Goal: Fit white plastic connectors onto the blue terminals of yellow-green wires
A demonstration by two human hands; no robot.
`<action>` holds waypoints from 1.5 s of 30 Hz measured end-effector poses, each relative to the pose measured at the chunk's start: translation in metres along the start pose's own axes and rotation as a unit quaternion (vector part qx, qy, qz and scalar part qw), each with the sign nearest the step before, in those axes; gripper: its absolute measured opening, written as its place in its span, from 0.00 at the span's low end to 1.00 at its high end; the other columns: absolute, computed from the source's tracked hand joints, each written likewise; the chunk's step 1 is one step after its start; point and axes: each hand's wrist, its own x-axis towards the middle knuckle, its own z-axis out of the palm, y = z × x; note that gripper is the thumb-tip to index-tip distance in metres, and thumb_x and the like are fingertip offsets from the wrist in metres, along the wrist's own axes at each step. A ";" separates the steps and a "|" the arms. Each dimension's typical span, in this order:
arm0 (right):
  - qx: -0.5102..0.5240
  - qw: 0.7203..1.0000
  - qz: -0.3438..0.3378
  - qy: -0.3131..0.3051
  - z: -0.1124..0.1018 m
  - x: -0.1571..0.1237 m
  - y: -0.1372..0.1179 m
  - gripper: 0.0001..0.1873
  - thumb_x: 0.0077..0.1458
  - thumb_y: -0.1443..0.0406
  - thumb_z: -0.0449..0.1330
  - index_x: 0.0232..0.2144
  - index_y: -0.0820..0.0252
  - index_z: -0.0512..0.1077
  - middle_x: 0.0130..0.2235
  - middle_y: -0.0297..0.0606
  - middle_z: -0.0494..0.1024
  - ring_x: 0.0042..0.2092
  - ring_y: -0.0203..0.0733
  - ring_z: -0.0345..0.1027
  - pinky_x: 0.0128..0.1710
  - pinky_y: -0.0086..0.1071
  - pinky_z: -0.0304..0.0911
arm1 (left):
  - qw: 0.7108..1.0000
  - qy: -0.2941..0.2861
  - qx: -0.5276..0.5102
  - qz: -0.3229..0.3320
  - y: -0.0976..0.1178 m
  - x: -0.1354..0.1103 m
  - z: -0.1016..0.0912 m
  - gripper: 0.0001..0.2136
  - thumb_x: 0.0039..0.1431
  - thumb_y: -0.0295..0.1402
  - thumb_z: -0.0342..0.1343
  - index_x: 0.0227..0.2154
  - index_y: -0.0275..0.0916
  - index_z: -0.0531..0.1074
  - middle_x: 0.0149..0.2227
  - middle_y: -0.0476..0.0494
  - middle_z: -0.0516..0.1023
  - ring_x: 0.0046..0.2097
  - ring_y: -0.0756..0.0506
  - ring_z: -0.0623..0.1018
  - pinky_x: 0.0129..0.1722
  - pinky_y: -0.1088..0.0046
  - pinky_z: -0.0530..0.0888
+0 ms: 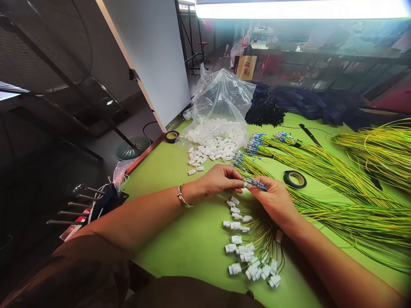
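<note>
Above the green tabletop (183, 246), the right hand (272, 197) grasped blue-tipped wires (258, 184) in its fingers; the left hand (218, 180) pinched their ends. Open room lay under the left forearm (141, 211), between the white connectors (245, 249) and the tabletop's left edge (147, 154).

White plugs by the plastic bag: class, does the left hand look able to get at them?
Probably yes: the white plugs lie just beyond the left hand, with nothing visible between, though it is busy beside the blue-tipped wires.
</note>
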 end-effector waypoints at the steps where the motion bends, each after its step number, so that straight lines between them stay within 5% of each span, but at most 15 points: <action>1: -0.003 1.000 -0.002 0.007 0.001 0.000 0.000 0.15 0.48 0.56 0.60 0.20 0.62 0.69 0.21 0.31 0.66 0.25 0.33 0.54 0.26 0.28 0.55 | 1.000 0.011 -0.010 -0.002 -0.001 0.000 0.001 0.16 0.39 0.35 0.70 0.26 0.29 0.73 0.22 0.46 0.76 0.24 0.52 0.76 0.29 0.77 0.73; 8: -0.018 0.999 -0.004 0.028 0.004 -0.002 -0.003 0.14 0.47 0.58 0.59 0.19 0.61 0.67 0.20 0.30 0.65 0.24 0.33 0.53 0.24 0.28 0.53 | 0.997 0.053 -0.056 -0.005 0.000 0.000 0.004 0.18 0.36 0.36 0.71 0.26 0.30 0.73 0.24 0.47 0.77 0.25 0.53 0.77 0.30 0.78 0.73; 18: -0.030 0.999 -0.004 -0.014 0.003 0.001 -0.003 0.13 0.47 0.58 0.60 0.19 0.61 0.69 0.20 0.31 0.68 0.25 0.34 0.56 0.27 0.29 0.55 | 0.998 0.014 0.054 -0.002 -0.001 0.002 -0.002 0.16 0.38 0.36 0.70 0.25 0.30 0.73 0.21 0.46 0.75 0.24 0.51 0.77 0.26 0.77 0.73; 23: 0.013 1.000 0.025 -0.013 -0.003 0.004 0.001 0.14 0.48 0.55 0.61 0.23 0.61 0.71 0.21 0.31 0.69 0.24 0.34 0.58 0.26 0.29 0.56 | 0.979 -0.047 0.197 0.001 -0.004 0.004 -0.008 0.08 0.48 0.33 0.63 0.28 0.31 0.75 0.21 0.47 0.75 0.22 0.53 0.73 0.23 0.79 0.69; 27: 0.049 0.997 0.047 0.031 -0.006 0.004 0.005 0.15 0.47 0.54 0.63 0.24 0.61 0.73 0.21 0.33 0.71 0.24 0.36 0.61 0.24 0.29 0.56 | 0.919 -0.191 0.341 0.053 -0.009 -0.007 0.008 0.05 0.48 0.29 0.62 0.29 0.32 0.77 0.26 0.46 0.78 0.27 0.52 0.74 0.29 0.79 0.70; 31: 0.080 0.993 0.087 0.003 -0.006 0.001 0.006 0.17 0.45 0.53 0.64 0.25 0.62 0.74 0.20 0.33 0.70 0.20 0.33 0.56 0.19 0.29 0.52 | 0.842 -0.313 0.431 0.088 0.010 -0.023 0.019 0.05 0.47 0.30 0.63 0.29 0.36 0.79 0.28 0.46 0.79 0.29 0.50 0.75 0.32 0.77 0.69; 33: 0.090 0.991 0.095 -0.007 -0.005 -0.001 0.006 0.16 0.45 0.53 0.63 0.25 0.62 0.73 0.19 0.32 0.69 0.19 0.31 0.53 0.18 0.28 0.48 | 0.816 -0.245 0.513 0.105 0.031 -0.028 0.009 0.05 0.48 0.33 0.63 0.29 0.38 0.79 0.29 0.45 0.79 0.31 0.49 0.75 0.33 0.76 0.68; 37: 0.096 0.991 0.092 0.006 -0.003 -0.002 0.009 0.14 0.47 0.55 0.62 0.30 0.60 0.71 0.20 0.31 0.71 0.18 0.31 0.50 0.18 0.27 0.45 | 0.707 0.039 0.704 0.055 0.072 -0.028 -0.032 0.08 0.50 0.28 0.57 0.32 0.34 0.79 0.32 0.39 0.79 0.35 0.45 0.76 0.36 0.72 0.68; 41: 0.074 0.994 0.076 0.011 -0.003 -0.002 0.011 0.11 0.48 0.58 0.61 0.27 0.59 0.68 0.21 0.32 0.70 0.19 0.30 0.50 0.18 0.28 0.45 | 0.649 0.030 0.760 -0.011 0.079 -0.022 -0.054 0.11 0.45 0.23 0.54 0.32 0.34 0.79 0.32 0.40 0.79 0.34 0.45 0.75 0.34 0.73 0.67; 45: 0.065 0.996 0.061 0.025 -0.003 -0.002 0.009 0.08 0.46 0.60 0.60 0.24 0.60 0.69 0.18 0.28 0.62 0.21 0.31 0.50 0.21 0.28 0.46 | 0.610 0.025 0.792 -0.030 0.068 -0.021 -0.046 0.13 0.46 0.19 0.49 0.31 0.32 0.77 0.33 0.38 0.78 0.34 0.45 0.75 0.31 0.72 0.66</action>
